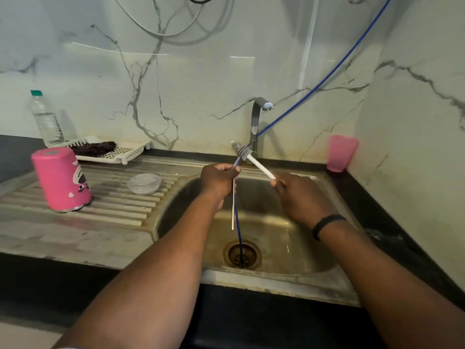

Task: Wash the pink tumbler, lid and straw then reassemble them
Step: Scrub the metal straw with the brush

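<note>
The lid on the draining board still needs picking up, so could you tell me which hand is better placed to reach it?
Left, probably. The lid lies on the draining board, on the left hand's side of the sink. The right hand holds the brush farther away.

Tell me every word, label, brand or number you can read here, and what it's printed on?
None can be read.
Pink tumbler: a dark and white printed design, no letters I can make out.
Water bottle: any label is too blurred to read.
Pink cup: no print visible.
Black wristband: no display or text visible.
</note>
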